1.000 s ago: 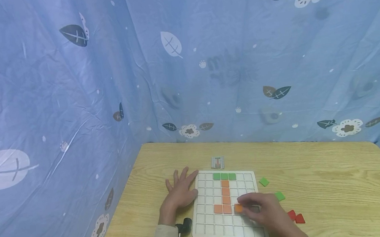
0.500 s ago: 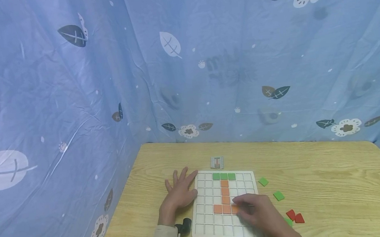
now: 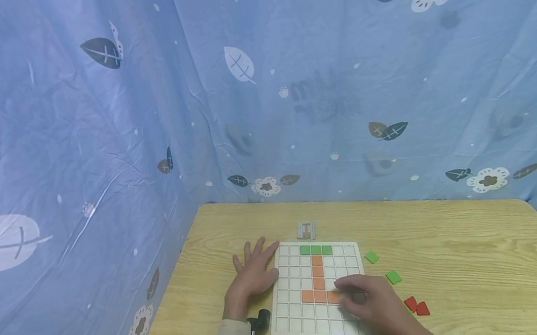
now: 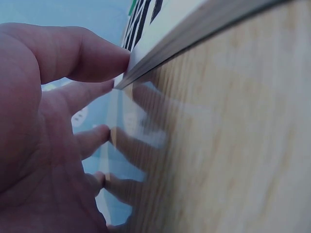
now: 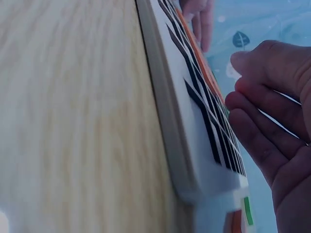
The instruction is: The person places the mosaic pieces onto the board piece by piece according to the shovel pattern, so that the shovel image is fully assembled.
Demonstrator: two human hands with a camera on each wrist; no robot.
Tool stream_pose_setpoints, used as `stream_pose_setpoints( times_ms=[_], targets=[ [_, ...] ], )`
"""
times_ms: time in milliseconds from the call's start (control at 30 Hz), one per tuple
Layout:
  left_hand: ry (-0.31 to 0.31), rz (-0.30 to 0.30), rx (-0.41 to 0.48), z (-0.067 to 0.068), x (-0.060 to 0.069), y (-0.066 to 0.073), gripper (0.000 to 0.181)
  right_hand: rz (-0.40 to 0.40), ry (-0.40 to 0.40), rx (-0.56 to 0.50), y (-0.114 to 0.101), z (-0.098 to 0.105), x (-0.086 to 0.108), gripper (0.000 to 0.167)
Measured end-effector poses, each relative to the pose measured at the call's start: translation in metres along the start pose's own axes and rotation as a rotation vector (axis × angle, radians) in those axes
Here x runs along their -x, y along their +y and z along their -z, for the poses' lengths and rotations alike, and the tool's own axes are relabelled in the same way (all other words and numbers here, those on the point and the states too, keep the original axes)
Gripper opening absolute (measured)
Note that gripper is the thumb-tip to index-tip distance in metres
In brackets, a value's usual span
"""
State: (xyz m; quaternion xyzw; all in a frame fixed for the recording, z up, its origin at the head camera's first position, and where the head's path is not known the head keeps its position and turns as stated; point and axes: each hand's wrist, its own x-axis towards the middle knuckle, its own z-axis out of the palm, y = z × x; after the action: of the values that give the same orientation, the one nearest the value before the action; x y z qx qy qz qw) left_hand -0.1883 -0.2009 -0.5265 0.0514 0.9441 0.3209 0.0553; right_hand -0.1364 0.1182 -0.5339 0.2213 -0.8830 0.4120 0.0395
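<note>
A white gridded board lies on the table, with three green tiles across its top and several orange tiles running down to a lower row. The row's right-end orange tile lies beside the thumb and index finger of my right hand. That hand hovers over the board's right side, fingers loosely bent, and the right wrist view shows nothing in the right hand. My left hand is spread at the left edge; in the left wrist view, the left hand's thumb touches the board's edge.
A small patterned card lies behind the board. To the right are loose green tiles and red pieces, with another green bit partly hidden by my right forearm. A black object is by my left wrist. A blue curtain borders the table.
My right hand released the orange tile it was pinching, which moved left into line with the lower row. The hand has since drawn slightly right. My left hand has stayed in place.
</note>
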Motion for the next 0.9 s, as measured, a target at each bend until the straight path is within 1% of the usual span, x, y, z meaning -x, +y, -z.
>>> stream_pose_setpoints(
  times_ms=[167, 267, 333, 433, 533, 800, 900],
  targets=[
    [0.000, -0.001, 0.008, 0.000, 0.000, -0.001, 0.076, -0.085, 0.013, 0.013, 0.005, 0.013, 0.011, 0.030],
    [-0.001, 0.003, 0.008, -0.001, 0.000, -0.001, 0.076, -0.131, 0.020, -0.004, 0.007, 0.023, 0.018, 0.029],
    [-0.002, 0.005, 0.006, -0.001, 0.000, -0.001, 0.076, -0.173, 0.014, -0.004, 0.009, 0.029, 0.022, 0.028],
    [-0.003, 0.009, 0.005, -0.001, 0.000, -0.001, 0.076, -0.228, 0.007, -0.034, 0.012, 0.038, 0.027, 0.029],
    [-0.001, 0.010, 0.001, 0.000, 0.000, -0.002, 0.076, -0.227, 0.018, -0.043, 0.016, 0.044, 0.032, 0.030],
    [0.001, 0.010, -0.011, 0.000, 0.000, -0.001, 0.076, -0.149, 0.079, 0.061, 0.032, 0.059, 0.045, 0.033],
    [0.000, 0.007, -0.013, -0.001, -0.001, -0.001, 0.076, -0.143, 0.079, 0.076, 0.038, 0.064, 0.049, 0.033]
  ],
)
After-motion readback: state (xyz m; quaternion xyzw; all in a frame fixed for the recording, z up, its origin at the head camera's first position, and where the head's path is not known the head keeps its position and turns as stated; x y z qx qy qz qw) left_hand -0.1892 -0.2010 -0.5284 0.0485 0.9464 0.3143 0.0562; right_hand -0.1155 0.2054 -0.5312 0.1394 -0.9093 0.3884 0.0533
